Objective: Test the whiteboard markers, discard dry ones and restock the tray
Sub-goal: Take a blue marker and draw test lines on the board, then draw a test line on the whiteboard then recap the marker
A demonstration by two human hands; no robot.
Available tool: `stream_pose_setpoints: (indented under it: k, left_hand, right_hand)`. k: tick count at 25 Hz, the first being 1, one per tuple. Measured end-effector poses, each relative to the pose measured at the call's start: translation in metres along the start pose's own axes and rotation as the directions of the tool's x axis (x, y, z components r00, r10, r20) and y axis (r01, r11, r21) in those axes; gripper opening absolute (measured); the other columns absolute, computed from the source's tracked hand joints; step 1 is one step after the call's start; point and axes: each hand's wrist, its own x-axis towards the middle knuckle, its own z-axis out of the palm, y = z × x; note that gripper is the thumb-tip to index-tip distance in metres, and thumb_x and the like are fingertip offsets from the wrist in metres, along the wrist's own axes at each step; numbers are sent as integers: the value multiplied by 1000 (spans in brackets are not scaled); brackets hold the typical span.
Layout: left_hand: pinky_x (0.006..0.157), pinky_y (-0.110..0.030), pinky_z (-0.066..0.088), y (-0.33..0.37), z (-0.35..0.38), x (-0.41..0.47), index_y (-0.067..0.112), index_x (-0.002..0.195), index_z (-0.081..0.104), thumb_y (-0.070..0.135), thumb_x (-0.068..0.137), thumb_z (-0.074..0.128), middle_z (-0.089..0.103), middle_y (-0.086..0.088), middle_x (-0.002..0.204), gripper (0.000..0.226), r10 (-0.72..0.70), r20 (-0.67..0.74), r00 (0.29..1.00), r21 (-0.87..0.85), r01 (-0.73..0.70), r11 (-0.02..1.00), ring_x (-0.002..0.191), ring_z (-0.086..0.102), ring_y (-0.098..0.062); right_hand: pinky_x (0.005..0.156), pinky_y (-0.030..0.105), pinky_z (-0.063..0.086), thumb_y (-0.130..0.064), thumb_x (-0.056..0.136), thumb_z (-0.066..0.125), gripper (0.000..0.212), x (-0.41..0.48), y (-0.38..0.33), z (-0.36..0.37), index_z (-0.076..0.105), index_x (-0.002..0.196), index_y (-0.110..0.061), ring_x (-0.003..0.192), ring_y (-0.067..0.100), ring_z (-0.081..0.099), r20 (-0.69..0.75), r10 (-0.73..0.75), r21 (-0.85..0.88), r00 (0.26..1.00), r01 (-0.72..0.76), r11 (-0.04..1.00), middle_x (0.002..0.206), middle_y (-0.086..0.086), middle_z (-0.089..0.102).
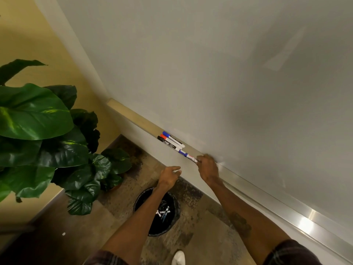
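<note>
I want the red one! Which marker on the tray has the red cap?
The middle marker of the three lying side by side on the tray. The blue-capped marker lies against the whiteboard; the black-capped marker lies at the tray's outer edge.

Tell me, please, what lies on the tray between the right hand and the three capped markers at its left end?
In the head view, one blue-banded marker lies there, its near end at the right hand, its far end reaching the three markers.
</note>
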Motion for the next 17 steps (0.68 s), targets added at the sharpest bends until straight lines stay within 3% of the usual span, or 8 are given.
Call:
stream_pose_setpoints:
  k: [6,12,17]
  left_hand:
    - [111,-37,42,25,24,-23,15,129,65,23,100,56,58,-5,140,31,70,-41,997,91,-66,994,129,52,-24]
    - [117,-36,33,70,83,-55,17,131,63,28,100,55,56,-5,143,34,199,6,980,211,-195,958,136,47,-24]
    - [113,-30,34,107,147,-97,15,134,61,24,101,54,55,-5,144,35,287,85,954,208,-299,931,133,50,-23]
  right_hand:
    - [105,35,44,-26,102,51,34,-35,18,-27,59,132,-14,125,25,53,-50,40,35,998,-38,999,136,7,57]
    - [99,41,43,-23,101,48,29,-87,65,-70,66,123,-16,119,26,53,-165,72,-21,984,-76,997,129,7,62]
    - [95,43,44,-21,99,51,27,-141,122,-107,69,118,-14,117,30,55,-229,137,-13,964,-144,989,127,8,63]
